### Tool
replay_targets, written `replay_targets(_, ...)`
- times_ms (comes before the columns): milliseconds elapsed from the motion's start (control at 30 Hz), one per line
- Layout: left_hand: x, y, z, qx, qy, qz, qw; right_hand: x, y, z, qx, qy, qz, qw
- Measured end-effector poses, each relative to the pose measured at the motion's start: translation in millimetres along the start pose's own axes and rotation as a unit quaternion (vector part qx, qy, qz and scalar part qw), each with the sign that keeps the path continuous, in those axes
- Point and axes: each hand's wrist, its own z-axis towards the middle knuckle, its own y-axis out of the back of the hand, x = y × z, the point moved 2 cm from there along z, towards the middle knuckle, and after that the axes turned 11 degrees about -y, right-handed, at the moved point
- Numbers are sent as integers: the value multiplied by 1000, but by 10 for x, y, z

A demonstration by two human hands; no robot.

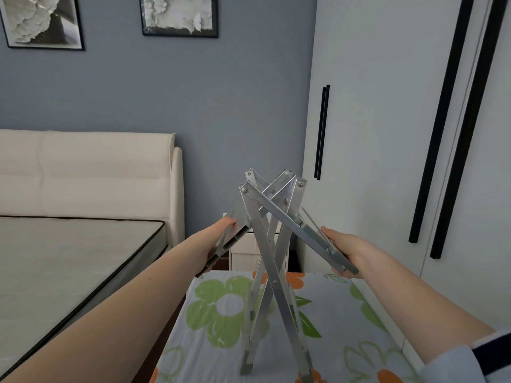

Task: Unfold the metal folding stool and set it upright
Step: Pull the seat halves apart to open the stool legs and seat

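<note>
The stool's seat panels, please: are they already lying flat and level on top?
No, both seat panels of the stool slope steeply downward, one gripped in each hand.

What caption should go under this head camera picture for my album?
Two hands, left and right, pull the flaps of a metal stool apart on a flowery cloth.
</note>
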Motion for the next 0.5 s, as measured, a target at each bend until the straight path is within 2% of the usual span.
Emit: replay_targets(500, -45, 223, -103, 12, -23, 43, 999, 84, 82, -138, -11, 8, -26, 1000)
